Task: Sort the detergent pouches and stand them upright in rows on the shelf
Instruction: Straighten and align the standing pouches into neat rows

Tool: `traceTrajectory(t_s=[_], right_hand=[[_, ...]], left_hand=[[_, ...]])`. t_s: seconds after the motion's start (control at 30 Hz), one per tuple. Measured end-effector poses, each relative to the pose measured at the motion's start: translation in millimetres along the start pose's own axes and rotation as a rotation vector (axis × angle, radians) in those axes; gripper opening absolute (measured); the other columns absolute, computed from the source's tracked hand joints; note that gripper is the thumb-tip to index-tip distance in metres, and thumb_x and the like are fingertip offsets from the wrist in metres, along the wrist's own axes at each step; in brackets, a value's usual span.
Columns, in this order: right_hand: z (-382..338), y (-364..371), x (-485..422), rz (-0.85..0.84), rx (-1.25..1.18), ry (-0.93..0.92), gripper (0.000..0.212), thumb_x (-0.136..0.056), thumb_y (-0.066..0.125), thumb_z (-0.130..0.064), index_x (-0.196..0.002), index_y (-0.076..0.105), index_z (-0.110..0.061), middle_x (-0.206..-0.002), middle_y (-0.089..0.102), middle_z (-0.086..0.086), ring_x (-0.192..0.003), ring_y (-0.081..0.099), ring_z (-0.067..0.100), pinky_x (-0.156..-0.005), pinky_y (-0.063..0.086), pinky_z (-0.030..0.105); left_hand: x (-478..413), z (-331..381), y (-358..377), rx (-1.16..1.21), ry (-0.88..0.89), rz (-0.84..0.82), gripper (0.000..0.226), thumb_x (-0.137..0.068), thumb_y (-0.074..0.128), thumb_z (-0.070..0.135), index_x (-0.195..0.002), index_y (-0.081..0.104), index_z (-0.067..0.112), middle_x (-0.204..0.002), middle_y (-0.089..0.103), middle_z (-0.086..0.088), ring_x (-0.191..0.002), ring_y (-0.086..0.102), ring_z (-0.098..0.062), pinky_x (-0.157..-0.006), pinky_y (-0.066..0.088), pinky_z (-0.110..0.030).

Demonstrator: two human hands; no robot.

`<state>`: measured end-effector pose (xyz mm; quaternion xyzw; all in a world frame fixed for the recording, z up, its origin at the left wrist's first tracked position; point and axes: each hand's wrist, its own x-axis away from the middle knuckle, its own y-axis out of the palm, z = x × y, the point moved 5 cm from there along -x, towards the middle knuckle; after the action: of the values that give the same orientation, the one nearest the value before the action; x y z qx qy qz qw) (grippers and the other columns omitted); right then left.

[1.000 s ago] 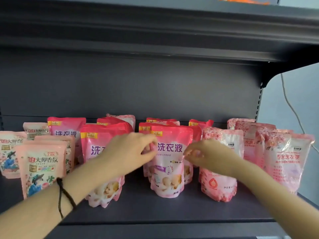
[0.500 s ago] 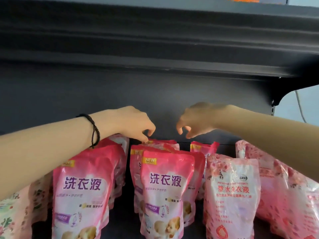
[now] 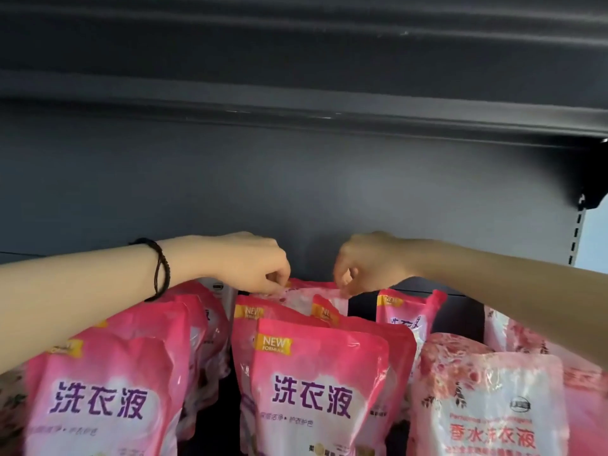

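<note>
Head view shows both hands reaching to the back of the shelf, fingers pinched on the top edge of one pale pink rear pouch (image 3: 306, 296). Left hand (image 3: 243, 263) has its fingers (image 3: 274, 281) curled down and closed on the pouch's left top corner; right hand (image 3: 368, 263) does the same with its fingers (image 3: 343, 286) at the right top corner. That pouch stands upright at the back of the middle row, just behind two bright pink pouches whose tops overlap it. In front of these stands the front pouch (image 3: 316, 390), bright pink with a yellow "NEW" tag and purple characters. Left of it, across a dark gap, is another bright pink pouch (image 3: 102, 399) with more of its kind stacked behind. To the right a pale floral pouch (image 3: 490, 406) stands at the front, and a small bright pink one (image 3: 408, 314) stands further back under the right forearm. A dark braided band (image 3: 161, 268) circles the left wrist. Behind everything runs the dark grey back panel (image 3: 296, 185), with the underside of the upper shelf (image 3: 296, 60) above.
</note>
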<state>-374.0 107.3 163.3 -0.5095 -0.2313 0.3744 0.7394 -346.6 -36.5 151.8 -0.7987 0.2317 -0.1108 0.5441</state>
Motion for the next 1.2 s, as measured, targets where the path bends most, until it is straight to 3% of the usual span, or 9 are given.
traceTrajectory(t_s=[0.13, 0.27, 0.37, 0.47, 0.6, 0.73, 0.9, 1.03, 1.2], right_hand=[[27.1, -26.9, 0.9, 0.162, -0.225, 0.139, 0.013, -0.088, 0.063, -0.022, -0.075, 0.064, -0.022, -0.070, 0.058, -0.015, -0.072, 0.055, 0.008, -0.068, 0.045, 0.024], [53.8, -50.9, 8.3, 0.530, -1.193, 0.251, 0.019, -0.094, 0.055, -0.012, -0.075, 0.056, -0.017, -0.070, 0.064, -0.002, -0.067, 0.062, 0.011, -0.071, 0.051, 0.029], [52.3, -49.3, 2.5, 0.671, -1.573, 0.197, 0.006, -0.094, 0.057, -0.015, -0.089, 0.060, -0.014, -0.084, 0.071, 0.003, -0.076, 0.070, 0.016, -0.073, 0.057, 0.031], [55.3, -41.0, -1.3, 0.809, -1.691, 0.326, 0.019, -0.086, 0.067, -0.009, -0.104, 0.060, -0.005, -0.097, 0.071, 0.011, -0.080, 0.072, 0.020, -0.070, 0.057, 0.034], [53.8, -60.1, 8.6, 1.029, -1.700, 0.362, 0.016, -0.084, 0.070, -0.008, -0.093, 0.057, -0.006, -0.082, 0.069, 0.009, -0.061, 0.068, 0.016, -0.060, 0.058, 0.033], [45.3, -82.0, 22.2, 1.126, -1.771, 0.346, 0.021, -0.084, 0.072, -0.010, -0.079, 0.051, -0.011, -0.078, 0.068, 0.011, -0.066, 0.067, 0.024, -0.064, 0.059, 0.042], [42.3, -92.5, 54.4, 1.100, -1.904, 0.324, 0.020, -0.083, 0.072, -0.008, -0.097, 0.058, -0.005, -0.096, 0.072, 0.016, -0.085, 0.070, 0.032, -0.073, 0.058, 0.053], [34.7, -97.9, 91.2, 1.054, -1.969, 0.353, 0.041, -0.081, 0.073, -0.008, -0.119, 0.059, -0.001, -0.097, 0.073, 0.015, -0.082, 0.073, 0.029, -0.063, 0.059, 0.050], [26.4, -96.5, 141.9, 1.037, -1.975, 0.295, 0.026, -0.082, 0.072, -0.007, -0.104, 0.059, -0.006, -0.081, 0.075, 0.011, -0.069, 0.073, 0.023, -0.055, 0.059, 0.040]], left_hand=[[3.9, -24.7, -20.7, 0.075, -0.134, 0.214, 0.016, -0.094, 0.050, 0.029, -0.089, 0.065, 0.027, -0.086, 0.066, 0.011, -0.079, 0.060, -0.009, -0.072, 0.051, -0.032], [7.7, -48.7, -53.1, 0.642, -0.299, 0.627, 0.021, -0.099, 0.045, 0.021, -0.101, 0.064, 0.014, -0.098, 0.066, 0.002, -0.088, 0.061, -0.014, -0.079, 0.048, -0.030], [1.6, -48.1, -77.0, 0.816, -0.339, 0.842, 0.021, -0.100, 0.044, 0.018, -0.100, 0.064, 0.012, -0.089, 0.061, 0.007, -0.084, 0.058, -0.011, -0.073, 0.047, -0.024], [-7.6, -43.9, -94.6, 0.856, -0.305, 0.890, 0.020, -0.099, 0.045, 0.015, -0.100, 0.064, 0.009, -0.086, 0.058, 0.010, -0.081, 0.054, -0.006, -0.066, 0.041, -0.014], [2.1, -47.5, -109.3, 0.974, -0.274, 0.968, 0.014, -0.097, 0.050, 0.017, -0.094, 0.063, 0.014, -0.082, 0.061, 0.004, -0.074, 0.057, -0.008, -0.069, 0.048, -0.021], [18.0, -42.6, -99.7, 1.426, -0.248, 1.011, 0.023, -0.090, 0.063, 0.024, -0.109, 0.064, 0.012, -0.102, 0.069, -0.004, -0.090, 0.068, -0.016, -0.079, 0.057, -0.029], [20.8, -5.1, -85.3, 1.730, -0.243, 0.863, 0.043, -0.086, 0.064, 0.039, -0.117, 0.064, 0.008, -0.108, 0.072, -0.006, -0.098, 0.069, -0.020, -0.087, 0.055, -0.035], [35.2, 35.7, -103.8, 1.708, -0.236, 0.999, 0.030, -0.089, 0.061, 0.039, -0.103, 0.070, 0.015, -0.098, 0.075, 0.002, -0.091, 0.071, -0.013, -0.083, 0.055, -0.032], [59.9, 92.1, -119.6, 1.664, -0.211, 1.138, 0.022, -0.091, 0.061, 0.034, -0.089, 0.072, 0.015, -0.091, 0.076, 0.000, -0.086, 0.072, -0.013, -0.073, 0.056, -0.025]])
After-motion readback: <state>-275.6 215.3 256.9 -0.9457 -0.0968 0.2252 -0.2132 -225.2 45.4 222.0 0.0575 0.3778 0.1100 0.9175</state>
